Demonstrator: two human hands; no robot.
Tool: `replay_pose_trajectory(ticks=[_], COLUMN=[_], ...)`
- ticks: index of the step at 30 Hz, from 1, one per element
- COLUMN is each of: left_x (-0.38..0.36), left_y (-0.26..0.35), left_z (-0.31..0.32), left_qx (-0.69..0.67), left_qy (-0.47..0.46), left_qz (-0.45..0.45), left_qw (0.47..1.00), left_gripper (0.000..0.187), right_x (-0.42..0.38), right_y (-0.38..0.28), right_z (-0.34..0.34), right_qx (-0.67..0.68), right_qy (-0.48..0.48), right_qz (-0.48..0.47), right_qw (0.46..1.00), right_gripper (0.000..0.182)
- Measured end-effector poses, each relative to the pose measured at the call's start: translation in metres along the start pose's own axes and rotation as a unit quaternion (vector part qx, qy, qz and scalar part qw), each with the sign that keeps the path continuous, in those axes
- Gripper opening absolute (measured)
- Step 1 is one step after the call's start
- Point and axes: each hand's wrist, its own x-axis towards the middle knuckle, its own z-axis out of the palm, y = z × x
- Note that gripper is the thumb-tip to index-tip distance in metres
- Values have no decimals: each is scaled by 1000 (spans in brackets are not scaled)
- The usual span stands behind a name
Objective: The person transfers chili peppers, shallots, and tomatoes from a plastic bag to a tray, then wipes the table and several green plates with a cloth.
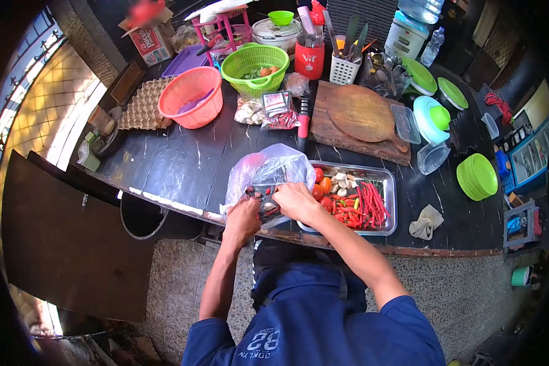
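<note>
A clear plastic bag [280, 161] lies at the table's front edge, its mouth spread toward me. My left hand [244, 213] is closed on the bag's near left edge. On the other side my right hand [296, 201] grips the bag's right edge, fingertips partly hidden. Between the hands, small dark-red and pale pieces [268, 206] show in the bag, too small to name surely. Touching the bag's right side is a metal tray [391, 201] with tomatoes [318, 192], garlic cloves [343, 182], short chilies [346, 213] and long red chilies [373, 204].
Behind the bag stand a pink basket [192, 119], a green basket [254, 61] and packets [279, 110]. A round wooden board [360, 113] rests on a larger board. Green plates [477, 177] and a cloth [426, 221] lie right; an egg tray [145, 104] lies left.
</note>
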Motion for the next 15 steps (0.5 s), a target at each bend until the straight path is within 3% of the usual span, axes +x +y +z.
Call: replay_pose_trajectory(ticks=[5, 10, 15], left_x=[-1, 0, -1], left_y=[10, 17, 34], left_z=[-17, -36, -62], left_qx=[-29, -161, -257], left_qy=[0, 143, 184], left_qz=[-51, 15, 15], left_qw=[998, 976, 949], left_gripper=[13, 12, 15], right_x=[-10, -16, -21], right_y=[6, 17, 14], right_z=[-28, -34, -35], right_qx=[103, 223, 323], right_qy=[-10, -5, 64], right_qz=[5, 62, 80], right_qw=[995, 973, 941], right_gripper=[18, 22, 23])
